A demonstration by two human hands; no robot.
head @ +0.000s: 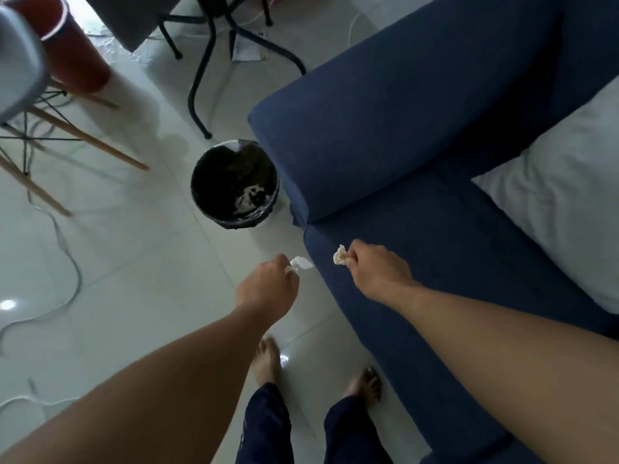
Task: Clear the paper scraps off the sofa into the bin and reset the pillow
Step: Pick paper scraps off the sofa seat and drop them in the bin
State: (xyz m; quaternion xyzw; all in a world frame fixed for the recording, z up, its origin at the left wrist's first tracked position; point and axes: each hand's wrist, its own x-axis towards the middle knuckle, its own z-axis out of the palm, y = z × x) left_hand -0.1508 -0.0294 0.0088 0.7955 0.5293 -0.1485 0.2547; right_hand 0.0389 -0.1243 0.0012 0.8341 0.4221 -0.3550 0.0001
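Note:
My left hand (268,284) pinches a white paper scrap (300,263) over the floor beside the sofa's front edge. My right hand (375,269) grips a crumpled cream paper scrap (340,255) just above the seat corner of the dark blue sofa (435,249). The round bin (234,185) with a black liner stands on the floor against the sofa's armrest (368,128), ahead of both hands, with white scraps in its bottom. A white pillow (562,182) lies on the seat at the right.
White tiled floor (134,262) with loose cables at the left. A chair with wooden legs (83,139) and a red container (73,51) stand at the far left. Black metal table legs (214,61) rise behind the bin. My bare feet (268,360) stand beside the sofa.

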